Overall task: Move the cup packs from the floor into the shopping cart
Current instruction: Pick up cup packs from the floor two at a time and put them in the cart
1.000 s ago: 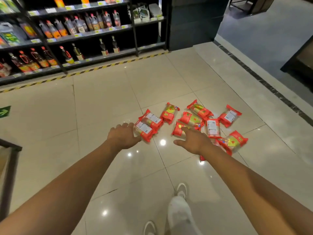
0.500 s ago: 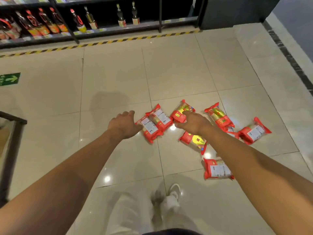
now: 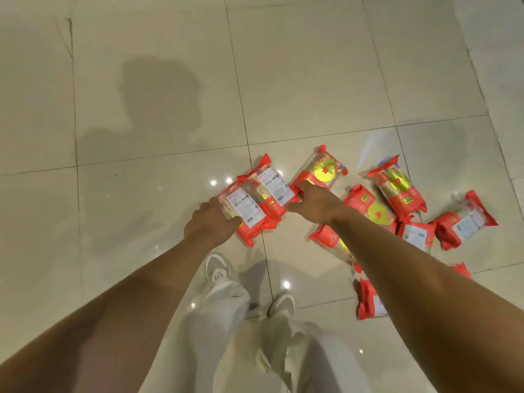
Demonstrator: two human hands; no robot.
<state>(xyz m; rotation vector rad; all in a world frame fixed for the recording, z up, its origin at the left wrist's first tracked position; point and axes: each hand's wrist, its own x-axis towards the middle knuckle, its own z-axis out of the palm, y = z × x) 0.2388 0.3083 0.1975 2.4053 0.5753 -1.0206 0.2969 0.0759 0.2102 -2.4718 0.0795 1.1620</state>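
Several red cup packs lie scattered on the glossy tiled floor (image 3: 158,114). My left hand (image 3: 211,225) grips the nearest pack (image 3: 243,214) by its left side, white label up. A second label-up pack (image 3: 270,188) lies right beside it. My right hand (image 3: 314,199) rests on the lower end of a pack with a yellow disc (image 3: 321,173), fingers curled on it. More packs lie to the right (image 3: 397,185), (image 3: 465,219), and one is partly under my right forearm (image 3: 329,239). Another pack (image 3: 367,302) lies near my feet. The shopping cart is out of view.
My white shoes (image 3: 217,269) and pale trousers (image 3: 255,336) stand just below the packs. My shadow falls on the tiles at upper left. Bare tile stretches to the left and beyond the packs.
I have bent lower and the view tilted down, so the shelves left the view. My left hand closed on the nearest pack; my right hand stayed on the yellow-disc pack.
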